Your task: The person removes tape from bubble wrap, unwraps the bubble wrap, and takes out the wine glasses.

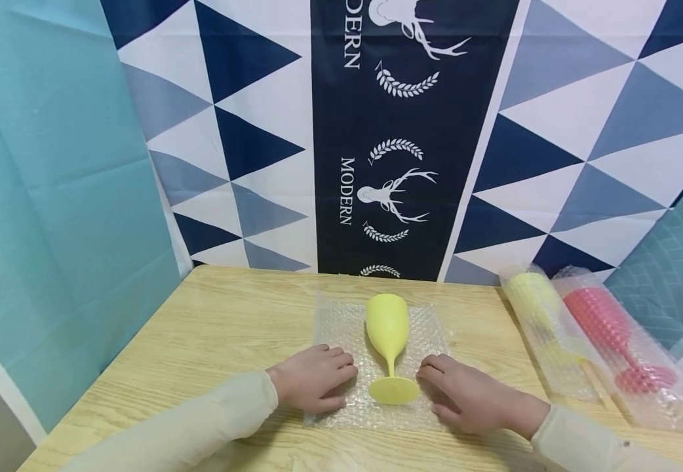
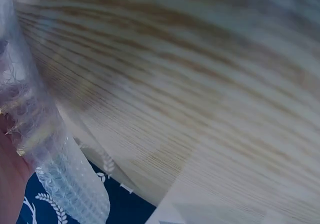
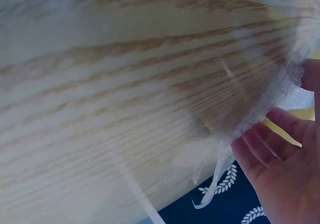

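Head view: yellow goblet [image 1: 386, 321] lies on bubble wrap [image 1: 347, 328], bowl toward the patterned cloth [image 1: 389, 118], foot toward the person. Left hand [image 1: 318, 379] rests on the wrap's left side, right hand [image 1: 465, 396] on its right; fingers of both loosely bent, not clenched. Parts of both wrap edges hidden under the hands. Forearms and near table [image 1: 241, 314] edge cut off by frame. Wrapped yellow goblet [image 1: 533, 301] and wrapped red goblet [image 1: 598, 318] at table's right, outlines fuzzy through plastic. Wide wood left of the wrap, thin strip behind it, narrower gap between right hand and bundles.

Left wrist view: hand mostly cropped at left edge, finger state can't tell here; wrap beside it, wood grain blurred.

Right wrist view: fingertips touch wrap edge, fingers extended, palm partly cropped; yellow patches behind fingers, shape unclear.
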{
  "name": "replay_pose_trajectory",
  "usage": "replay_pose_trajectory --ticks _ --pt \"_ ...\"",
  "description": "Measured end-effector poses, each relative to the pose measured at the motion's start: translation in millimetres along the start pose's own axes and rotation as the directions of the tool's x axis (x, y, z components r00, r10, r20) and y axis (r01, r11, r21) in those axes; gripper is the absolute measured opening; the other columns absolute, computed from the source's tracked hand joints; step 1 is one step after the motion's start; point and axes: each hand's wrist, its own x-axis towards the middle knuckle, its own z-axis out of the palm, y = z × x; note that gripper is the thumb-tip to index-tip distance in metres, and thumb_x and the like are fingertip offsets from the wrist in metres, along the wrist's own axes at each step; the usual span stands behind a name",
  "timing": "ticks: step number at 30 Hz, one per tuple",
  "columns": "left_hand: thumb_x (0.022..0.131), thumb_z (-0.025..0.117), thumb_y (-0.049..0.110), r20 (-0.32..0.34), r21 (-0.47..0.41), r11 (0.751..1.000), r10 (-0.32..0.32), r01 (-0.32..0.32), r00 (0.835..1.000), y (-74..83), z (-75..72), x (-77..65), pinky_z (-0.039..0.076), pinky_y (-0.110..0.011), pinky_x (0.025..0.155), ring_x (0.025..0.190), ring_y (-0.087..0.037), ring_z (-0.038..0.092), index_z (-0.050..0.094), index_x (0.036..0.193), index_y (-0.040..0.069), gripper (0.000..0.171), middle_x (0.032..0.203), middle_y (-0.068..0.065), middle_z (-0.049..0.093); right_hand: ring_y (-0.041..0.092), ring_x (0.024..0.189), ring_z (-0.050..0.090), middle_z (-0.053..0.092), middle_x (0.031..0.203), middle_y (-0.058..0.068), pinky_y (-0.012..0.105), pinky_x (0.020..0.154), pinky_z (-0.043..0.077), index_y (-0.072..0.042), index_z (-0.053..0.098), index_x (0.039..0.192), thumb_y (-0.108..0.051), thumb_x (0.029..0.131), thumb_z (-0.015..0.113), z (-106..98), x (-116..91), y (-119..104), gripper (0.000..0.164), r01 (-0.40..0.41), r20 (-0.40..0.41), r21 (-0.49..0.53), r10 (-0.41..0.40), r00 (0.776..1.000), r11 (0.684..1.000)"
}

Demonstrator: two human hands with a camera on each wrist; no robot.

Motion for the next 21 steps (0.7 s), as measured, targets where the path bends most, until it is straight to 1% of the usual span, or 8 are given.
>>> replay_pose_trajectory --ticks 4,9,16,18,21 --pt "0.095 0.043 0.052 -0.003 -0.022 1.000 -0.002 0.002 1.000 -2.0 0.4 -6.2 0.049 -0.028 0.096 0.112 -0.010 0.055 0.051 0.126 0.020 0.045 0.120 0.006 0.058 0.012 0.104 0.055 0.055 0.116 0.000 0.034 0.086 0.054 -0.009 0.057 0.121 -0.022 0.083 0.068 1.4 -0.3 0.3 0.042 -0.007 -0.005 0.008 0.007 1.000 1.000" --pt "0.094 0.047 0.048 -0.007 -0.063 0.998 -0.006 0.006 1.000 -5.6 -0.6 -15.6 0.049 -0.027 0.093 0.109 -0.010 0.055 0.053 0.123 0.020 0.041 0.118 0.006 0.059 0.010 0.102 0.055 0.055 0.115 -0.002 0.032 0.085 0.054 -0.010 0.057 0.121 -0.022 0.083 0.069 2.7 0.1 0.3 0.041 -0.004 -0.027 0.018 0.005 1.000 1.000" --pt "0.086 0.054 0.036 -0.028 -0.141 0.990 -0.005 0.001 1.000 -10.1 1.8 -30.6 0.049 -0.023 0.082 0.095 -0.008 0.052 0.054 0.118 0.019 0.036 0.107 0.007 0.057 0.008 0.100 0.054 0.056 0.113 -0.004 0.031 0.084 0.054 -0.011 0.058 0.119 -0.022 0.081 0.070 4.8 -1.6 1.6 0.041 0.008 -0.073 0.010 -0.007 0.997 1.000" --pt "0.085 0.055 0.034 -0.041 -0.169 0.986 -0.006 -0.001 0.999 -10.7 3.5 -34.2 0.048 -0.023 0.082 0.094 -0.008 0.051 0.055 0.117 0.018 0.036 0.106 0.006 0.057 0.006 0.100 0.053 0.055 0.113 -0.005 0.030 0.083 0.053 -0.012 0.058 0.120 -0.022 0.081 0.070 5.0 -2.3 2.2 0.042 0.005 -0.075 0.018 -0.004 0.997 1.000" --pt "0.085 0.055 0.032 -0.069 -0.203 0.979 -0.012 -0.002 0.998 -11.1 6.1 -38.3 0.049 -0.024 0.089 0.097 -0.008 0.052 0.056 0.117 0.017 0.036 0.109 0.005 0.058 0.004 0.101 0.051 0.054 0.114 -0.006 0.028 0.083 0.053 -0.014 0.058 0.120 -0.023 0.081 0.071 5.3 -2.9 3.1 0.042 0.000 -0.073 0.029 0.002 0.997 1.000"
